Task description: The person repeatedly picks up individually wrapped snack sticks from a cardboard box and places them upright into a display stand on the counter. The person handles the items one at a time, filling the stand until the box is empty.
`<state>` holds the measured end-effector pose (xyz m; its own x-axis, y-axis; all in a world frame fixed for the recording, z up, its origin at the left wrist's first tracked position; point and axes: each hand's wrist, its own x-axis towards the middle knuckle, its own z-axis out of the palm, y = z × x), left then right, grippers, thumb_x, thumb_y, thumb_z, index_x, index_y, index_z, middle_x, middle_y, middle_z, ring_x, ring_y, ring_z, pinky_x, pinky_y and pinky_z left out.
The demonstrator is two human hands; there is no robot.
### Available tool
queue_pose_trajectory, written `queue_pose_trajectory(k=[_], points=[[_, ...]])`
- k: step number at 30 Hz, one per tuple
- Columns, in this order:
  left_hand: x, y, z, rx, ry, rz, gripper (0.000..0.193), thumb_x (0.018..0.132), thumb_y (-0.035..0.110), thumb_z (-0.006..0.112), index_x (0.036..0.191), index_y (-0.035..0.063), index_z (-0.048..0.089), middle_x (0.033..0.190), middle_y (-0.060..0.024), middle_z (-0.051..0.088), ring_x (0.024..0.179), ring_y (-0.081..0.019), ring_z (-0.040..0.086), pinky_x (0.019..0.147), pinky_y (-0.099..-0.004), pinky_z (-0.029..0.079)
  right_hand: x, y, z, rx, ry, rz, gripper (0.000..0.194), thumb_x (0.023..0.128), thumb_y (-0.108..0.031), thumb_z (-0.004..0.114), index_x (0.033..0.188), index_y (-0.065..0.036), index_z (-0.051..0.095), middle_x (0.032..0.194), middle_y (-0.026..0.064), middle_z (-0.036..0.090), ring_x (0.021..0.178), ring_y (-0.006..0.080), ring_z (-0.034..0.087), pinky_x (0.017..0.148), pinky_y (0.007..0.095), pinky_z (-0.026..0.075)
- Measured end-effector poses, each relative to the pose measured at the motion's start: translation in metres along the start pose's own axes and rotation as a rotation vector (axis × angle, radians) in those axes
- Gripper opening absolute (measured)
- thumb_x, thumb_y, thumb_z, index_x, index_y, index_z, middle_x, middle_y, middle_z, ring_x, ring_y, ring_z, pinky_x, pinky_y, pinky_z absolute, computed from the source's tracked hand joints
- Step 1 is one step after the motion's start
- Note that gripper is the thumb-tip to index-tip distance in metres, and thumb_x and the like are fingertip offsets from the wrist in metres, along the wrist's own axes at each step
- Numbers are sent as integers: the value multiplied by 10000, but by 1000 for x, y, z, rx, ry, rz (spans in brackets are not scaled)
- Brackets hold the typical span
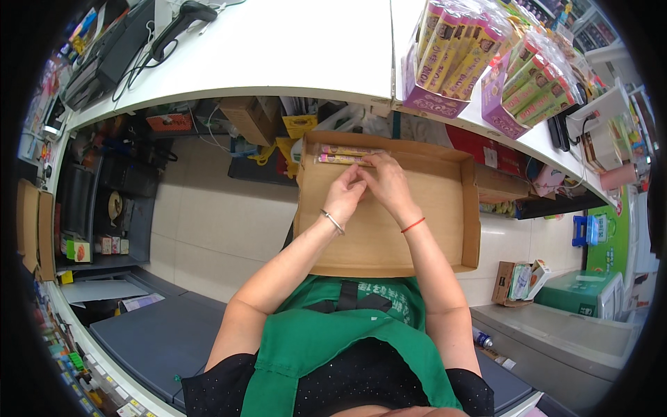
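Note:
A shallow cardboard tray [365, 250] lies in front of me, below the white counter. Two wrapped snack sticks [344, 158] in yellow and pink packaging lie side by side in its upper left corner. My right hand [388, 182] is over their right ends, its fingertips touching or just above the lower stick; whether it grips is hidden. Just below the sticks, my left hand [346, 195] has its fingers drawn together near my right thumb, and I cannot tell whether anything is between them.
On the white counter [292, 47] stand a purple display box of yellow sticks [437, 99] and another of green sticks [508, 117]. A handheld barcode scanner [180, 26] lies at its left. Under the counter are cartons [250, 120] and bags. A dark shelf unit [125, 208] stands left.

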<state>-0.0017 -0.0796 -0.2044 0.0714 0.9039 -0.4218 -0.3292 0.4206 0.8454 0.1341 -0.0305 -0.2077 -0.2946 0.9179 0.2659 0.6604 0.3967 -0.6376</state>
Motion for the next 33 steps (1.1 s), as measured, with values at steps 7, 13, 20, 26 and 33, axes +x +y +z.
queue_pose_trajectory(k=[7, 13, 20, 26, 33], points=[[2, -5, 0, -91, 15, -29, 631, 1030, 57, 535, 1587, -25, 250, 1564, -166, 412, 1335, -220, 519, 1067, -360, 486, 2, 5, 9, -104, 8, -41, 278, 846, -123, 724, 1093, 4, 720, 1123, 170, 680, 1083, 378, 617, 931, 453, 510], [8, -9, -5, -234, -15, -56, 676, 1013, 47, 563, 1582, -50, 209, 1567, -176, 393, 1327, -244, 517, 1099, -381, 468, 4, 8, 16, -200, 7, -42, 237, 831, -105, 716, 1053, -24, 727, 1082, 172, 673, 1050, 384, 612, 912, 460, 516], [8, -13, -6, -334, -1, -103, 731, 993, 47, 599, 1577, -77, 176, 1529, -174, 424, 1325, -259, 515, 1126, -389, 446, 4, 9, 17, -175, -17, 23, 107, 823, -73, 706, 921, -38, 680, 979, 147, 682, 949, 377, 629, 838, 473, 523], [6, -17, -7, -332, -31, -113, 850, 979, 37, 605, 1602, -40, 32, 1456, -173, 487, 1299, -275, 545, 1121, -404, 442, -2, 17, 10, -88, -98, 60, 123, 815, -59, 698, 925, -28, 651, 914, 151, 685, 907, 356, 653, 797, 466, 521], [0, -20, -4, -262, -64, -183, 927, 978, 76, 621, 1618, 22, -49, 1401, -167, 537, 1282, -287, 567, 1109, -445, 422, -9, 11, -10, -4, -251, 162, 156, 839, -80, 672, 992, -64, 701, 958, 173, 686, 962, 377, 663, 835, 480, 527]])
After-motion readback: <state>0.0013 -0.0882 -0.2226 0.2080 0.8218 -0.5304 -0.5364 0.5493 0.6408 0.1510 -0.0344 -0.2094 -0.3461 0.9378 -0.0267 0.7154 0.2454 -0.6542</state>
